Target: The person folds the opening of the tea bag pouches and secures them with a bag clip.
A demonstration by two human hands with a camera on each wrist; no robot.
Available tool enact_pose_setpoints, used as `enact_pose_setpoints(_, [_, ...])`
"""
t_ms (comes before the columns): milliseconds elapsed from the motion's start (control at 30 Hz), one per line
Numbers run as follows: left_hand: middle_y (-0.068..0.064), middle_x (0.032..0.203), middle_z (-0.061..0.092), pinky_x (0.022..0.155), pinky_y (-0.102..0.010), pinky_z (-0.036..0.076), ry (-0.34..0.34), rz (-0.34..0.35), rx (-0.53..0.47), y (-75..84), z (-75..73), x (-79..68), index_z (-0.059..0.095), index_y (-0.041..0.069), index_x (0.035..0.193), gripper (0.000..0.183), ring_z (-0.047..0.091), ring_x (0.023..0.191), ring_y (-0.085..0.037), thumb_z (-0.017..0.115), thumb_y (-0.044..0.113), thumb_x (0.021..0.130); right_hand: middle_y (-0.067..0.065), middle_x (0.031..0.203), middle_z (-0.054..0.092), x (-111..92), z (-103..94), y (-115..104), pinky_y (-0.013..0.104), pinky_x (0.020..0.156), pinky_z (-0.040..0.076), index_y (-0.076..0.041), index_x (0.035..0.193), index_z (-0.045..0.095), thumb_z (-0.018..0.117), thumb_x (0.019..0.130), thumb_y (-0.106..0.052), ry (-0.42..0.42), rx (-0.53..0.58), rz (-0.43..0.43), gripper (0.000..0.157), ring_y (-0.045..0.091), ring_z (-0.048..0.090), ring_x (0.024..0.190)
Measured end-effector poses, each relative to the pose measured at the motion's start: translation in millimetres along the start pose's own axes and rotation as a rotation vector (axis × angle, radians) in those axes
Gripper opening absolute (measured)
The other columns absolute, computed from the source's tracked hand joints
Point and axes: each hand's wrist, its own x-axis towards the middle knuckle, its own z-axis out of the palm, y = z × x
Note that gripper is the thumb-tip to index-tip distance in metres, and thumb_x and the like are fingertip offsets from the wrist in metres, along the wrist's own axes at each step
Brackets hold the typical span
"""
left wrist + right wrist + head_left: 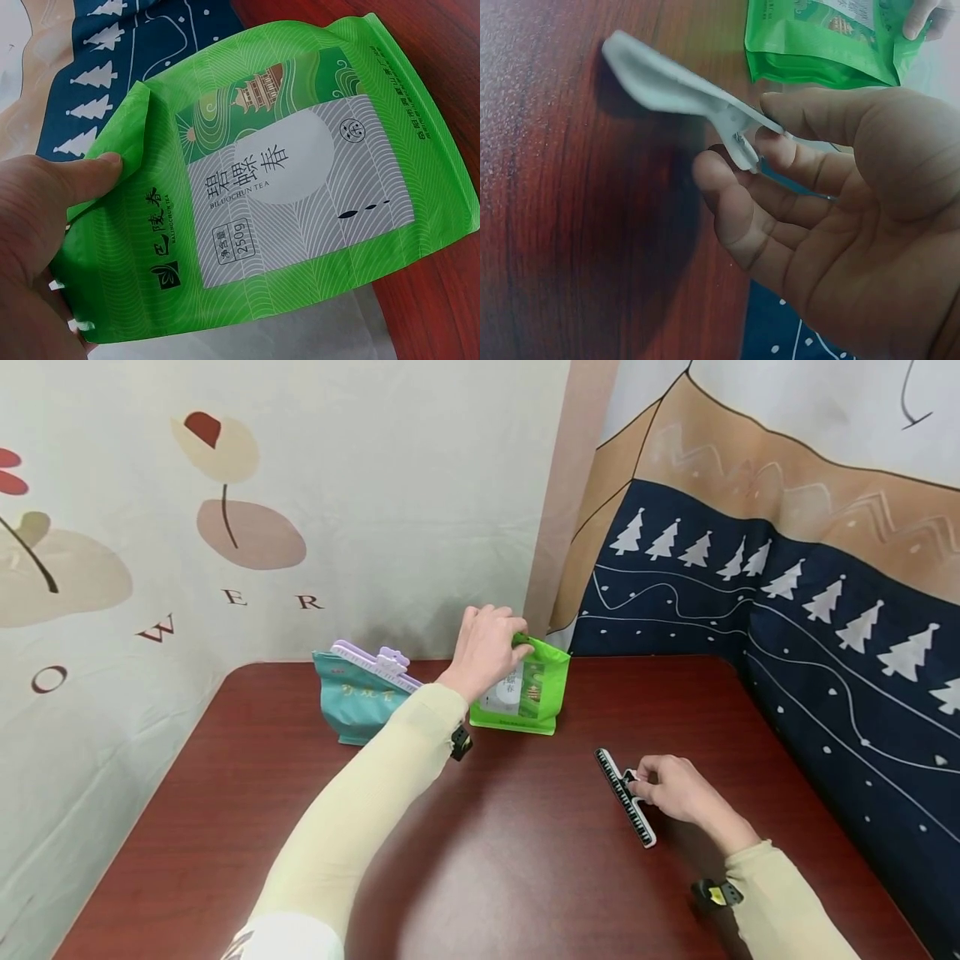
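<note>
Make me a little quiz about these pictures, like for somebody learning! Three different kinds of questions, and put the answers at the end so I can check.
1. Pick one. Which hand is holding the green bag near its top?
A) right
B) left
C) both

2. True or false? The purple clip is along the top of the teal bag.

3. Fill in the gap. The right hand holds a black-and-white clip with a pattern like the ____ of a piano.

Key:
1. B, the left hand.
2. True.
3. keys
</note>
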Motion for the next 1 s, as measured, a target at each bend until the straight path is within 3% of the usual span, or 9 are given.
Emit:
enact_pose_setpoints(433, [0.002,0.096,0.067,0.087,-0.042,0.036,0.004,0.010,-0.052,0.6,0.2,0.9,0.081,0.021,0.107,0.016,0.055,0.089,-0.023,0.077,0.031,0.095,-0.003,0.061,0.047,3.2,-1.3,-1.1,0.030,0.055,0.035,-0.013,0.077,0.063,0.074,0.090,-0.013,0.059,-0.023,-0.011,0.017,0.014,0.042,0.058])
enact_pose_setpoints(667, [0.003,0.097,0.068,0.087,-0.043,0.036,0.001,0.003,-0.044,0.6,1.8,1.9,0.081,0.022,0.106,0.014,0.055,0.089,-0.023,0.077,0.030,0.095,-0.003,0.067,0.055,3.6,-2.4,-1.0,0.030,0.056,0.036,-0.013,0.081,0.065,0.078,0.088,-0.010,0.122,0.008,-0.047,0.015,0.014,0.045,0.061])
enact_pose_setpoints(1000, [0.004,0.096,0.068,0.087,-0.043,0.035,-0.001,0.013,-0.057,0.1,3.2,2.1,0.081,0.022,0.104,0.012,0.055,0.088,-0.022,0.076,0.030,0.095,0.005,0.084,0.067,5.2,-4.4,-2.9,0.029,0.064,0.047,-0.005,0.097,0.063,0.078,0.087,-0.005,0.220,0.062,-0.059,0.017,0.016,0.059,0.073])
